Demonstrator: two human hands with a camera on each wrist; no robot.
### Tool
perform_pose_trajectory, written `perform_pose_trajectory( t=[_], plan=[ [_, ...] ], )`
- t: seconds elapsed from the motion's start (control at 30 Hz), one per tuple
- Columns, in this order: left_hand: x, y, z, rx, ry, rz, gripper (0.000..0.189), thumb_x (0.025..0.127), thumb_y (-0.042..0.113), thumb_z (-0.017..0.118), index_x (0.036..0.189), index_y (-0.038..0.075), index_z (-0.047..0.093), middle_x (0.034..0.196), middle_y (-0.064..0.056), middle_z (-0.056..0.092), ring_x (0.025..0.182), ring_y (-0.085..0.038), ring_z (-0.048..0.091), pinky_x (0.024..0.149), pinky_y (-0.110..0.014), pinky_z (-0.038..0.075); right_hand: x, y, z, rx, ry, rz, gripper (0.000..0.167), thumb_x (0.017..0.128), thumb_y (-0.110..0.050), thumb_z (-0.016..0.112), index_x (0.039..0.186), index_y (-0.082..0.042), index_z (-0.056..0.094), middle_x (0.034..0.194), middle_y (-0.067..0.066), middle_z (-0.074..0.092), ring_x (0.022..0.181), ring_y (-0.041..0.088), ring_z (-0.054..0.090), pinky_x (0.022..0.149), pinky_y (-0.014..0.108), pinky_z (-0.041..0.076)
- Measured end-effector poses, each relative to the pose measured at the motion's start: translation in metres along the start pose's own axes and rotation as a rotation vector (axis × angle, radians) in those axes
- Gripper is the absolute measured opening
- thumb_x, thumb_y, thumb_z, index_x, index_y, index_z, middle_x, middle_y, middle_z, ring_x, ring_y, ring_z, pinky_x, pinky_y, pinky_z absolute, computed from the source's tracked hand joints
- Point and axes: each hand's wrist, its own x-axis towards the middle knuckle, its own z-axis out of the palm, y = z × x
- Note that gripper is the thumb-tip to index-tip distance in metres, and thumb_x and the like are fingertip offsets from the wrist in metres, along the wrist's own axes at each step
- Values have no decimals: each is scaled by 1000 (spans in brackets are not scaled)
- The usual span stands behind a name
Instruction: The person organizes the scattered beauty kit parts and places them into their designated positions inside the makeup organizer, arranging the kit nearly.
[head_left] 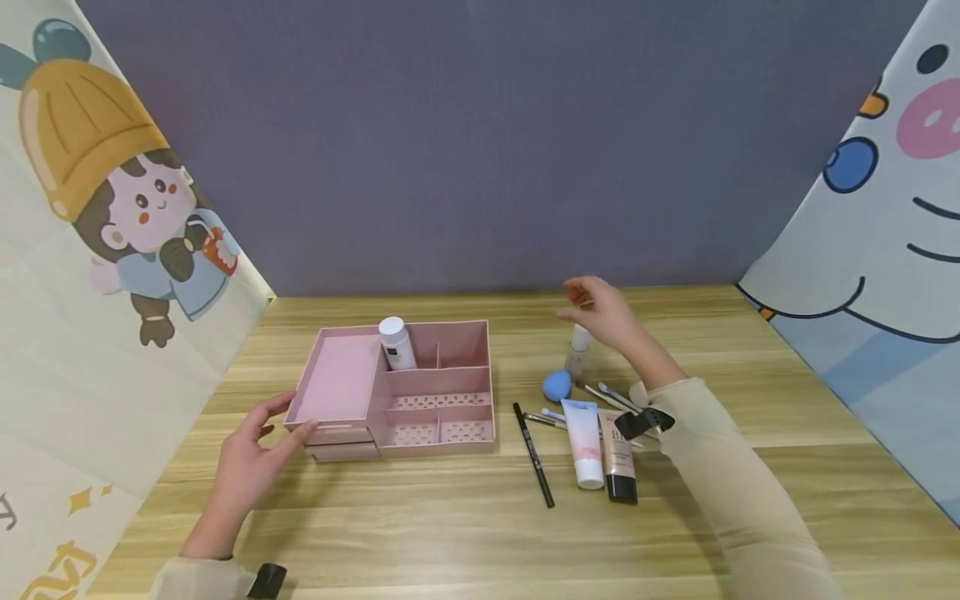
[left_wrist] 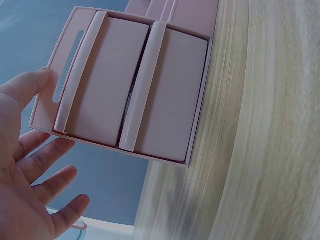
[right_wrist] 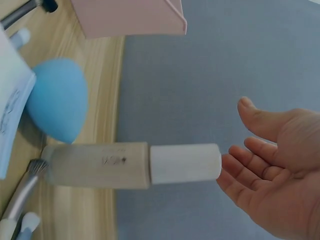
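Note:
My left hand (head_left: 252,450) touches the front left corner of a pink makeup organizer (head_left: 341,379). In the left wrist view its thumb rests on the front edge beside the slot, with the other fingers spread at the side by two drawers (left_wrist: 105,80). A white-capped bottle (head_left: 397,343) leans in the organizer's back compartment. Over on the right, my right hand (head_left: 603,315) is raised just above an upright foundation bottle (head_left: 576,354). Its fingers are loosely bent and hold nothing. In the right wrist view the bottle's white cap (right_wrist: 185,163) is close to the fingertips.
Beside the foundation bottle is a blue makeup sponge (head_left: 557,386). Nearer to me lie a white-and-pink tube (head_left: 583,442), a BB cream tube (head_left: 618,457), a black pencil (head_left: 533,454) and several makeup brushes (head_left: 611,398). A grey panel (head_left: 495,150) stands behind the wooden table (head_left: 420,533).

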Motion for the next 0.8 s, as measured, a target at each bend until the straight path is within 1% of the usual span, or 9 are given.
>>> perform_pose_trajectory(
  t=[0.27, 0.43, 0.57, 0.67, 0.8],
  plan=[
    [0, 1, 0, -3, -8, -3, 50, 91, 20, 75, 132, -3, 56, 132, -24, 59, 120, -35, 53, 92, -28, 39, -10, 13, -4, 9, -4, 21, 50, 91, -3, 70, 132, 15, 49, 117, 31, 56, 111, 43, 54, 100, 51, 46],
    [0, 0, -1, -4, -13, -4, 50, 91, 20, 74, 132, -3, 56, 132, -24, 59, 120, -35, 53, 92, -29, 39, -15, 22, -5, 7, -13, 31, 47, 92, -3, 70, 130, 16, 50, 114, 32, 58, 108, 44, 56, 98, 53, 46],
    [0, -1, 0, -5, -13, -4, 50, 91, 20, 74, 132, -3, 56, 132, -24, 59, 119, -35, 53, 92, -29, 39, -19, 29, -3, 18, -12, 31, 43, 91, -4, 70, 125, 16, 53, 111, 30, 60, 105, 43, 58, 95, 52, 47],
    [0, -1, 0, -7, -16, -7, 50, 91, 20, 74, 132, -3, 56, 132, -24, 59, 120, -35, 53, 94, -35, 39, -21, 34, -2, 18, -22, 40, 41, 92, -7, 70, 123, 14, 55, 111, 28, 61, 105, 41, 57, 94, 51, 47],
    [0, 0, 0, -11, -17, -12, 51, 92, 20, 74, 133, -2, 55, 133, -24, 59, 120, -34, 52, 94, -38, 39, -26, 38, -1, 8, -31, 73, 41, 93, -13, 71, 124, 10, 56, 113, 25, 62, 106, 38, 57, 94, 51, 47]
  ],
)
